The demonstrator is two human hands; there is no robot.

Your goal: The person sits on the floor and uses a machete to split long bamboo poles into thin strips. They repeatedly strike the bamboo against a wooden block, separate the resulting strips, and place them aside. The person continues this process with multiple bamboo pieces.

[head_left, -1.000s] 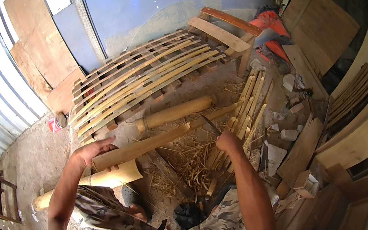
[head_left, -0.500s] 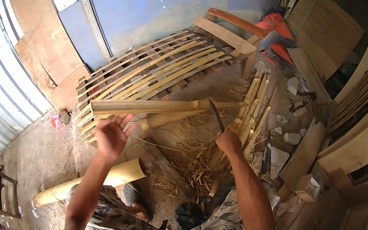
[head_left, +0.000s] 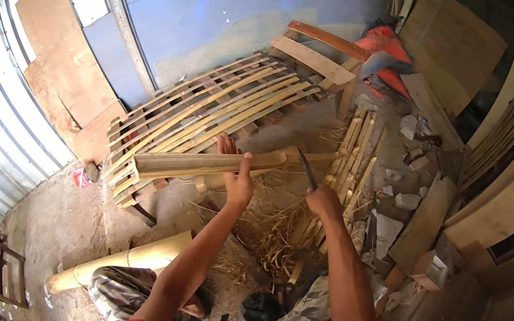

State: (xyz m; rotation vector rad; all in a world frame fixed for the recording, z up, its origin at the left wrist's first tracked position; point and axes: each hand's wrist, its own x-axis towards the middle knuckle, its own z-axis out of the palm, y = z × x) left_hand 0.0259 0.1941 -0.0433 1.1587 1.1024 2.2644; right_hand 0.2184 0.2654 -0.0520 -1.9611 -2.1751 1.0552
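Note:
A long split bamboo piece (head_left: pixel 185 165), hollow side showing at its left end, lies slantwise in front of me. My left hand (head_left: pixel 237 179) grips it from below near its middle, fingers over the far edge and thumb on the near side. In my right hand (head_left: pixel 323 202) is a knife (head_left: pixel 306 169) with a dark blade, held by its handle, which my fist hides. The blade points up and away, its tip at the right part of the bamboo. Another bamboo length (head_left: pixel 202 184) shows partly beneath the held piece.
Behind the bamboo stands a slatted bamboo frame (head_left: pixel 211 112). Bamboo strips (head_left: pixel 354 149) lie to the right, beside rubble (head_left: pixel 408 201) and boards. Shavings (head_left: pixel 275 235) cover the ground before me. A thick bamboo pole (head_left: pixel 117 263) lies near my left leg.
My left hand has moved right along the bamboo, from open beneath its left end to a grip near the middle. The bamboo's left end has shifted slightly down and right. The knife stays in my right hand.

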